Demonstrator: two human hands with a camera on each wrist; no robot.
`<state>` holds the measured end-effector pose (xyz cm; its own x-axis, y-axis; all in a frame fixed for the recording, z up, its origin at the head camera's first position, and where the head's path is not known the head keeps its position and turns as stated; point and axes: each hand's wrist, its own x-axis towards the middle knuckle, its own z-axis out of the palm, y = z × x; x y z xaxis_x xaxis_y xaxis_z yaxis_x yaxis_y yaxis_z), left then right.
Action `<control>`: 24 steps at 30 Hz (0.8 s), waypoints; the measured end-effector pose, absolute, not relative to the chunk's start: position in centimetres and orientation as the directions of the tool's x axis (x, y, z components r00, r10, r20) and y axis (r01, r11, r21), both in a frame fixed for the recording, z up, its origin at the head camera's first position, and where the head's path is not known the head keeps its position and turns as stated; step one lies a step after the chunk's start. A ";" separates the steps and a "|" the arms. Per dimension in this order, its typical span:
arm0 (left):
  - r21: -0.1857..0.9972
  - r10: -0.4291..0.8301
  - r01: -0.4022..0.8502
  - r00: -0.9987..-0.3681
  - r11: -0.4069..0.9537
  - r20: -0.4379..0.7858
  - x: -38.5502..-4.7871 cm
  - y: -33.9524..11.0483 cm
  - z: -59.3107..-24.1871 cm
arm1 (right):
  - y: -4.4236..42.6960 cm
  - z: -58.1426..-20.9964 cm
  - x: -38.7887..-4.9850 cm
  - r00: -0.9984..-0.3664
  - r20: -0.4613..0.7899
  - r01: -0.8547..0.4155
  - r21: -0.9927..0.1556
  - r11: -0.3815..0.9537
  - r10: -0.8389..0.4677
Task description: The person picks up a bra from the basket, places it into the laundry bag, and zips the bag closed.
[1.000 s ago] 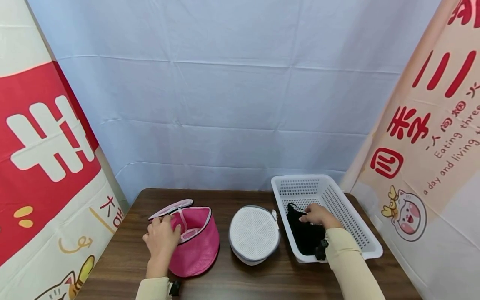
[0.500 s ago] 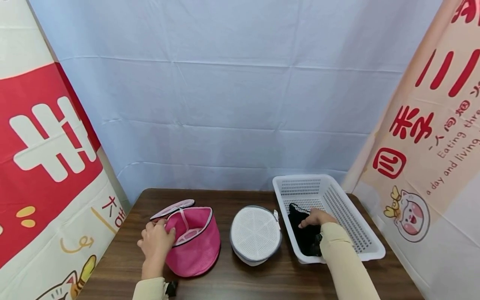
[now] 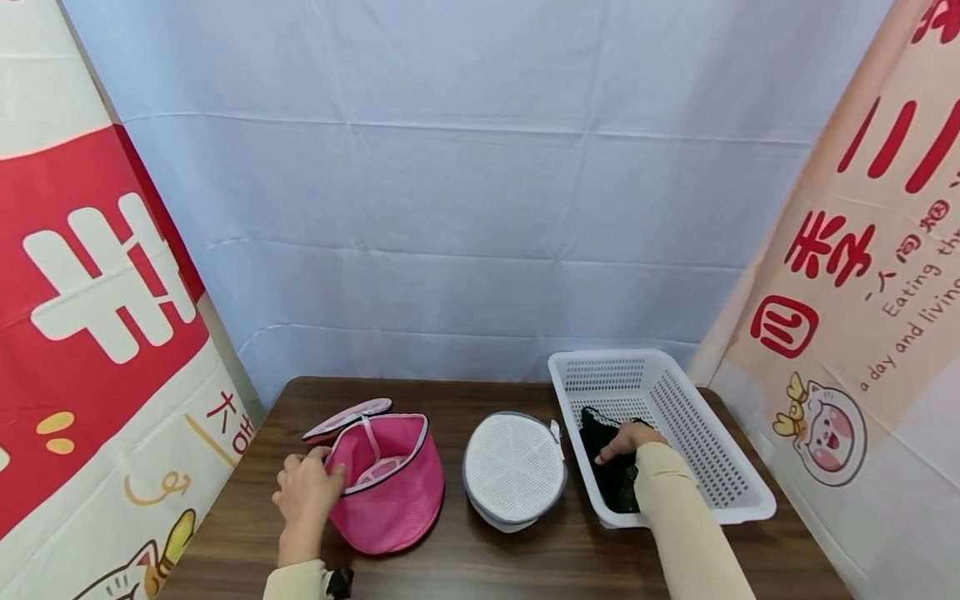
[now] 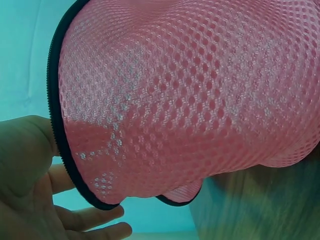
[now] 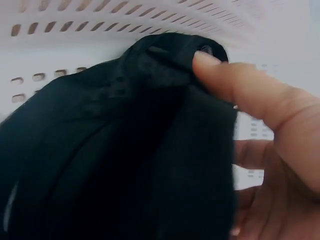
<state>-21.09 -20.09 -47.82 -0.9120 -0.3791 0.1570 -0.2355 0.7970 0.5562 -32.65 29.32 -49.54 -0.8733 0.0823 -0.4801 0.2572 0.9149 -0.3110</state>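
Note:
A pink mesh laundry bag [image 3: 390, 508] with a dark zipper edge stands on the left of the table, its round lid folded back. My left hand [image 3: 306, 493] holds its left rim; in the left wrist view the fingers [image 4: 90, 218] pass behind the zipper edge. On the right, a black garment [image 5: 125, 135] lies in a white plastic basket [image 3: 720, 454]. My right hand [image 3: 633, 440] grips the garment inside the basket. The right wrist view has the thumb on top of the cloth and the other fingers behind it. What kind of garment it is cannot be seen.
Between the pink bag and the basket stands a round white mesh bag [image 3: 514, 468] with grey trim and a small tag. The dark wooden table [image 3: 480, 575] ends at a pale blue cloth backdrop [image 3: 465, 208]. Printed cloths hang at both sides.
My left hand has shifted left and slightly down, from over the bag's opening to its left rim. The right hand has turned and moved a little left and toward me on the black garment.

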 end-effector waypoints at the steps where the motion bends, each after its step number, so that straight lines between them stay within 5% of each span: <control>1: 0.558 -0.374 -0.234 -0.915 0.796 0.149 -21.1 -20.1 -47.9 | 29.4 -49.7 -32.7 -0.873 -0.481 0.255 -0.305 0.918 0.083; 9: 0.573 -0.310 -0.220 -0.949 0.789 0.062 -21.6 -20.4 -48.6 | 29.9 -50.4 -32.9 -0.869 -0.492 0.182 -0.241 0.953 0.042; 19: 0.581 -0.231 -0.108 -0.962 0.807 0.143 -21.9 -20.1 -49.0 | 30.6 -50.6 -31.9 -0.876 -0.479 0.225 -0.327 0.918 0.044; 24: 0.595 -0.242 -0.109 -0.959 0.796 0.149 -22.0 -20.0 -48.9 | 31.2 -50.1 -32.6 -0.880 -0.471 0.202 -0.265 0.943 0.056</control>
